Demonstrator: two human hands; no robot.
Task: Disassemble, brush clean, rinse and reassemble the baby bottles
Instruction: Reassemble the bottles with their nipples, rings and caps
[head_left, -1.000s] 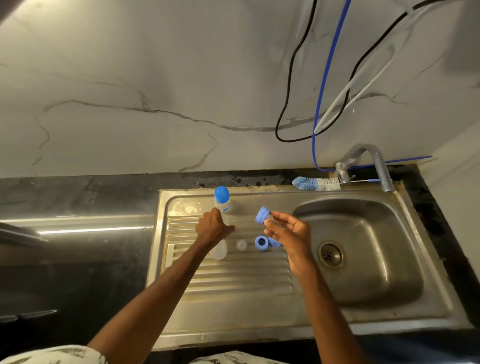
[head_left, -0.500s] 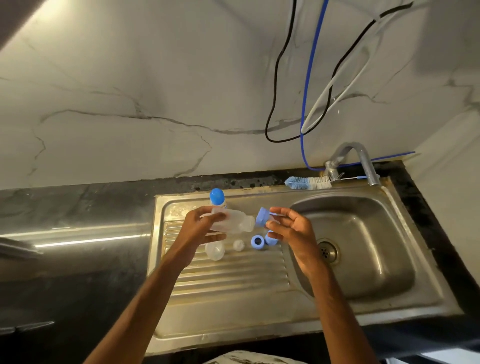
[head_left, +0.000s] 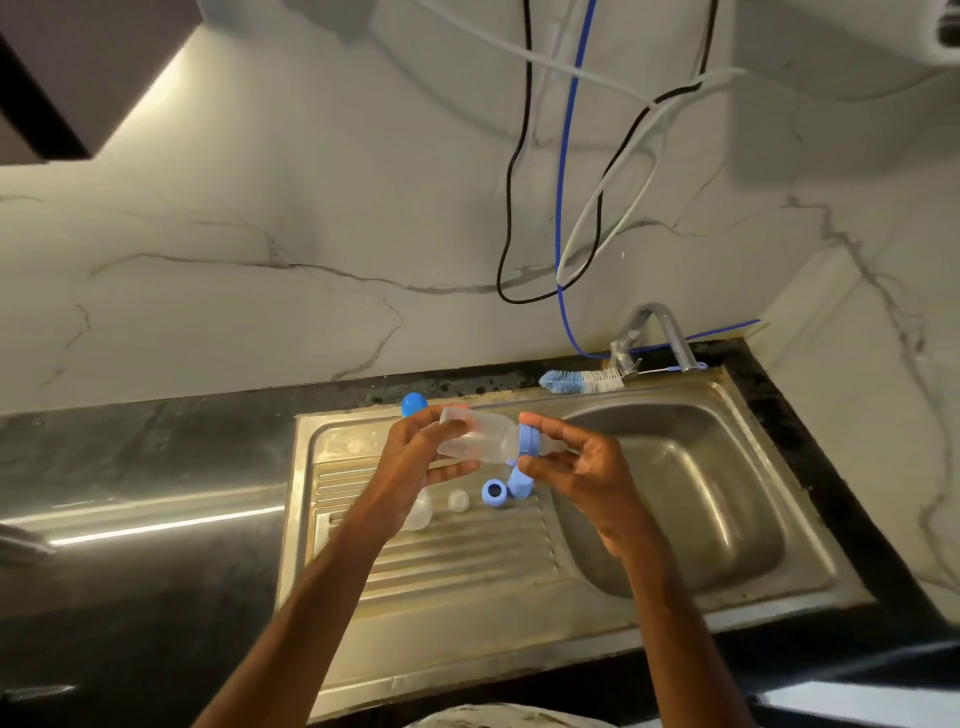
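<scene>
The left hand (head_left: 415, 457) grips a clear plastic bottle body (head_left: 475, 440), fingers curled round its base end, and holds it on its side above the ribbed steel drainboard (head_left: 457, 564). The neck points toward the right hand (head_left: 584, 467). That hand pinches the blue screw collar (head_left: 529, 440) at the neck, forefinger over the top and thumb beneath. A clear silicone teat (head_left: 551, 446) sticks out of the collar toward the right palm. Whether the collar is threaded on or only set against the neck is hard to judge from here. Any print on the bottle wall is too blurred to read.

Just behind the left hand's knuckles a round blue bottle cap (head_left: 414, 404) shows; what it sits on is hidden by the hand.

Below the two hands, loose parts lie on the drainboard:
- A blue ring (head_left: 493, 491) lies with its hole facing up.
- A second blue piece (head_left: 519, 486) touches the ring, under the right thumb.
- A small clear teat (head_left: 458, 501) lies nearer the left hand.
- A clear rounded part (head_left: 422, 512) is half covered by the left wrist.

Beyond the right hand's fingertips a blue-and-white bristle bottle brush (head_left: 576, 381) lies along the sink's back rim, its head pointing left. Its wire handle runs under the bent steel tap (head_left: 657, 332). The steel sink basin (head_left: 691, 519) lies under and to the right of the right hand.
</scene>
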